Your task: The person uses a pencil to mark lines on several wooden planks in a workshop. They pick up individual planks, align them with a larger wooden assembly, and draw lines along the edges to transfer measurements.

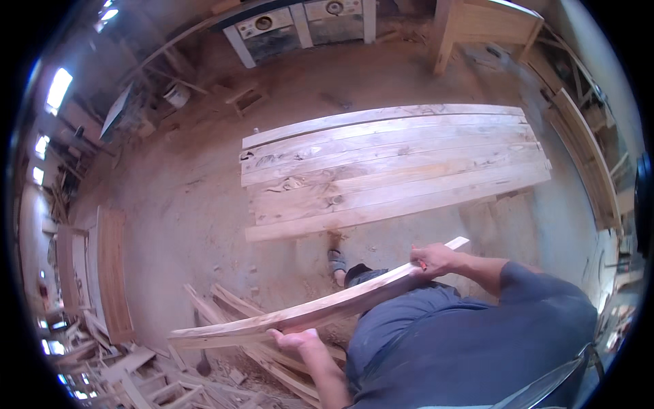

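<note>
A long wooden board (300, 313) slants across the front of my body, its left end lower in view and its right end near my hip. My left hand (296, 339) supports it from below, palm up, partway along. Near the board's right end my right hand (434, 260) grips it. A small red, pencil-like object (422, 264) shows at the right hand's fingers; its kind is unclear. Beyond the held board, a panel of several pale planks (402, 160) lies side by side, with knots and dark grain marks.
Loose lengths of wood (279, 365) and offcuts lie on the floor at lower left. A wooden panel (114, 273) stands at the left, another (582, 157) at the right. Wooden furniture (487, 31) and a white-framed cabinet (300, 27) stand at the back, with a white bucket (177, 95) nearby.
</note>
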Available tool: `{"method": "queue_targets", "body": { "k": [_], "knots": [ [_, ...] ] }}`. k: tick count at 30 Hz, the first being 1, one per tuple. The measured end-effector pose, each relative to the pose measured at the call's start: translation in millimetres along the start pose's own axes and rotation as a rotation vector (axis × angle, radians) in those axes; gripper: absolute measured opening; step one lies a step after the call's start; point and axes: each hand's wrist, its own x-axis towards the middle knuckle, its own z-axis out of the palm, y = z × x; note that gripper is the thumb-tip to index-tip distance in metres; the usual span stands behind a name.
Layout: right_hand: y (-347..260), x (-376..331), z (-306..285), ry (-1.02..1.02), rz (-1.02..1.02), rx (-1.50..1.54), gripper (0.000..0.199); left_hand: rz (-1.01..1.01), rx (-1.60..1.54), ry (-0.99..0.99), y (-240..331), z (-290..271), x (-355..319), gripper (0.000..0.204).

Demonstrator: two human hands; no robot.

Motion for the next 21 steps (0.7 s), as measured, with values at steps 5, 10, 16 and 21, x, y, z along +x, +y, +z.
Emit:
{"method": "queue_targets", "body": {
  "k": [5,10,16,21],
  "knots": [
    [-58.0,108.8,-5.7,0.015,0.013,0.191,0.059,0.019,0.137,-0.074,51.2,85.2,118.3,0.073],
    [-124.1,170.7,-16.3,0.075,0.089,0.240,0.058,-0.017,0.296,-0.100,107.3,176.0,197.6,0.070],
    [-180.3,232.9,-6.4,0.130,0.192,0.397,0.055,-0.285,0.439,-0.357,83.1,287.1,291.6,0.076],
    [-280.5,318.9,-5.9,0.369,0.491,0.566,0.062,-0.578,0.648,-0.610,-1.9,366.3,362.8,0.067]
  ]
}}
